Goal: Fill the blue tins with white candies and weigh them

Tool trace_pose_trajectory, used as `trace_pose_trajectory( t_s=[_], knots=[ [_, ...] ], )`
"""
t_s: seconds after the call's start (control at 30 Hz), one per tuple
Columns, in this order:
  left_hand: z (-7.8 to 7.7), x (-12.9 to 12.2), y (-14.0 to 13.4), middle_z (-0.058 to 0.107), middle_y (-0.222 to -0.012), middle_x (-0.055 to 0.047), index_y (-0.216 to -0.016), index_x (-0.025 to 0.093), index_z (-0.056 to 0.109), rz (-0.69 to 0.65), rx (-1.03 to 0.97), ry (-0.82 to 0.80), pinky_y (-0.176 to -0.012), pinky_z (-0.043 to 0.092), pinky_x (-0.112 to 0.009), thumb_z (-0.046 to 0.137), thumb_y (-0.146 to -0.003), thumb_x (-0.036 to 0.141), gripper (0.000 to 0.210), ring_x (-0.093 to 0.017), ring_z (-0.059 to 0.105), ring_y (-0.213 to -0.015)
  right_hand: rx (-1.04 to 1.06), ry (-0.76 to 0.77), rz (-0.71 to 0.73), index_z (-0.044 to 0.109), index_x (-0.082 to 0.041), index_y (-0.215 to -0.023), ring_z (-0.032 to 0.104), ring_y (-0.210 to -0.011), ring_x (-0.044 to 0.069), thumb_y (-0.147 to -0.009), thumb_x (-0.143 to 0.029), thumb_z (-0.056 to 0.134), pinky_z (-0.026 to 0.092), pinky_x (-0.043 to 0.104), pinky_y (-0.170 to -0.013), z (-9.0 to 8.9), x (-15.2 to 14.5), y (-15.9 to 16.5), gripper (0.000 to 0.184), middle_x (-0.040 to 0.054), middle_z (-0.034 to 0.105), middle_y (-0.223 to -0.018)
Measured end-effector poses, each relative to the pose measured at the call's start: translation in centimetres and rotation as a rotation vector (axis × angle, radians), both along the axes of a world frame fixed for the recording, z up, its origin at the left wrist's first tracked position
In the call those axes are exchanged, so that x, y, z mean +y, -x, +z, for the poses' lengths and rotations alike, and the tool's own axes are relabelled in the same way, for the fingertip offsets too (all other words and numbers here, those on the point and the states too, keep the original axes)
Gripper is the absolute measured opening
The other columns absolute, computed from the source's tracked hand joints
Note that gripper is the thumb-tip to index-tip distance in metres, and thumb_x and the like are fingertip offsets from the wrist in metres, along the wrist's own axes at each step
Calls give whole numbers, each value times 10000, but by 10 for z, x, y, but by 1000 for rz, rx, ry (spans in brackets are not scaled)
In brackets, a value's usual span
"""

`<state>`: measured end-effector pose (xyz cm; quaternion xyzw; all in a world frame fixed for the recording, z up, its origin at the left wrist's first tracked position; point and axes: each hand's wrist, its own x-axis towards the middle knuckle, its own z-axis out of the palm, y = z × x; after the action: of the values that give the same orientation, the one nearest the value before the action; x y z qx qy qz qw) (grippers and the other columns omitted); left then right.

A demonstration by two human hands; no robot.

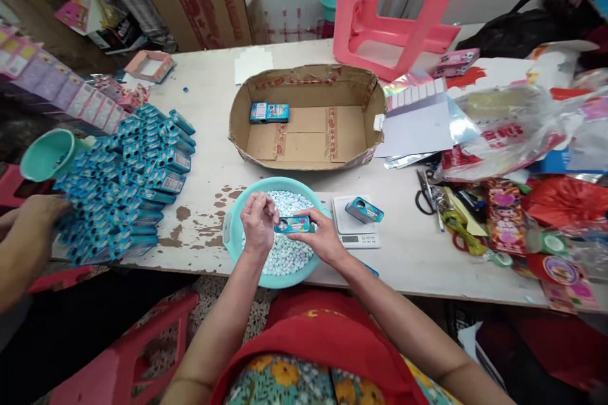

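Both my hands meet over a teal basin (231, 228) filled with small pale candies (289, 254). My right hand (320, 235) holds a small blue printed box (292, 224) lying sideways. My left hand (258, 223) has its fingers pinched together at the box's left end. Just right of the basin, a white digital scale (357, 235) carries another small blue box (363, 209). Behind the basin stands an open cardboard tray (308, 139) with two blue boxes (269, 112) in its back left corner.
A large heap of blue boxes (128, 183) covers the table's left side, where another person's hand (40, 210) rests by a teal cup (47, 153). A pink stool (403, 6) lies on the far table. Scissors (422, 193), plastic bags and coloured packets (503, 215) crowd the right.
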<state>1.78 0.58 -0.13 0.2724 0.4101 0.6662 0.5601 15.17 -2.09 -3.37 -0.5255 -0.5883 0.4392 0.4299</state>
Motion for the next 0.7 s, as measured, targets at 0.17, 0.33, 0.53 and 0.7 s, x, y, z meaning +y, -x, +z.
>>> trace_pose_trajectory(
  t_s=[0.17, 0.33, 0.53, 0.7],
  knots=[
    [11, -6, 0, 424, -569, 41, -662, 158, 484, 2, -13, 93, -369, 295, -172, 630, -772, 329, 250, -44, 402, -428, 57, 62, 44, 654, -200, -897, 573, -822, 190, -587, -387, 792, 455, 321, -756, 0, 0, -4, 387, 5, 617, -850],
    [13, -1, 30, 446, -592, 39, -719, 171, 509, 14, -129, 133, -348, 250, -153, 671, -718, 296, 204, -34, 365, -423, 219, 134, 80, 636, -210, -935, 601, -810, 191, -553, -379, 815, 492, 318, -741, 8, -4, -25, 454, 5, 635, -869],
    [-45, 12, 38, 610, -788, -43, -813, 176, 559, -169, -56, 441, -362, 300, -173, 578, -760, 453, 283, -61, 461, -459, 303, 195, -95, 626, -218, -937, 627, -786, 201, -546, -347, 830, 526, 322, -694, 34, -28, -93, 459, 13, 656, -859],
    [-93, 15, 7, 519, -573, 13, -699, 134, 546, -275, 139, 622, -360, 260, -152, 674, -639, 295, 214, -55, 433, -416, 260, 146, -461, 634, -222, -958, 635, -789, 187, -553, -286, 832, 517, 319, -718, 34, -51, -170, 455, 19, 677, -902]
  ],
)
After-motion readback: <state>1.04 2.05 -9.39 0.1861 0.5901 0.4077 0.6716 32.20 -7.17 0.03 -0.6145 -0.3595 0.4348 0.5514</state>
